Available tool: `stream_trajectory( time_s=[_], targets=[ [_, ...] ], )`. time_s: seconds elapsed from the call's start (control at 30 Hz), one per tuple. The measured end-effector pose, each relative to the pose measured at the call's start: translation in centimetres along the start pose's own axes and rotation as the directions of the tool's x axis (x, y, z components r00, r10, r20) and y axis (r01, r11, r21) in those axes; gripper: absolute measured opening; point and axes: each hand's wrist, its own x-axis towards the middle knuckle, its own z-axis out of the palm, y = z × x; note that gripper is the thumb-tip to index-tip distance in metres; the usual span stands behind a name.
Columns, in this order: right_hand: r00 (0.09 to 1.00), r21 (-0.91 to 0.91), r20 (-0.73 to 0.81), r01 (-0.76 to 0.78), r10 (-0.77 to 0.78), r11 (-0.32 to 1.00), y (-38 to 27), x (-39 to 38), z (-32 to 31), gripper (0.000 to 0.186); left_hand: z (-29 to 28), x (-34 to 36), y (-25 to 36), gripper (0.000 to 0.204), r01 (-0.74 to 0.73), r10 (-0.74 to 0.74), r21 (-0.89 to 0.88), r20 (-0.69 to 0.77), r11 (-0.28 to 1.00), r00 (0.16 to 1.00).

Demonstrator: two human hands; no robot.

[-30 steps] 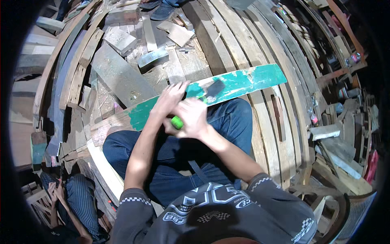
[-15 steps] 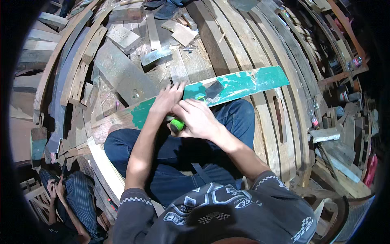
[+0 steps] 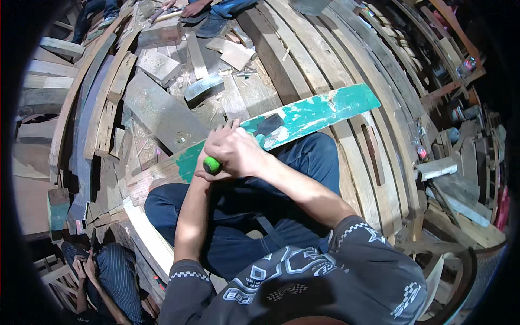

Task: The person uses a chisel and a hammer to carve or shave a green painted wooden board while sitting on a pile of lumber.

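A long board [image 3: 325,110] with worn green paint, bare wood at its left end, lies slantwise across my lap. My right hand [image 3: 241,150] is closed around the green and black handle of a scraper [image 3: 212,165]. Its dark, broad blade rests on or just above the paint, to the right of the fist. My left hand [image 3: 226,128] is at the board's far edge, fingers bent over it. Most of that hand is hidden behind the right one, which overlaps it.
Thick planks [image 3: 309,59] run along my right side. Ahead lie wood offcuts [image 3: 158,67], a metal-faced block [image 3: 203,86] and a wide grey plank [image 3: 160,114]. Another person's hands [image 3: 85,265] show at lower left; a shoe [image 3: 210,28] and another person's hand are at the top.
My right hand has drawn the scraper leftward along the board, over my left hand. The view has shifted slightly, so more of the people at the top shows.
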Motion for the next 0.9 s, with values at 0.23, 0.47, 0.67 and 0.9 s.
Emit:
stream_trajectory(
  time_s=[0.23, 0.47, 0.67, 0.9],
  targets=[
    [0.993, -0.018, -0.074, -0.097, 0.095, 0.995, -1.2, 1.1, 0.5, 0.054, 0.0, -1.1, -0.1, 0.064, -0.055, 0.051, -0.045, -0.078, 0.998, 0.996],
    [0.976, -0.075, -0.195, -0.112, 0.096, 0.991, 1.9, -0.8, 0.7, 0.045, -2.9, 0.7, 1.8, 0.056, 0.054, -0.049, -0.09, 0.061, 0.994, 0.997],
    [0.986, 0.002, -0.166, -0.035, 0.035, 0.999, 0.8, -1.0, 0.6, 0.041, -4.3, -1.0, 3.9, 0.052, 0.127, -0.136, -0.131, -0.063, 0.983, 0.989],
    [0.987, 0.069, -0.157, 0.033, -0.022, 0.997, 0.4, -1.3, 1.1, 0.042, -1.0, 0.3, 0.0, 0.04, -0.001, 0.005, -0.258, 0.016, 0.966, 1.0]
  ],
)
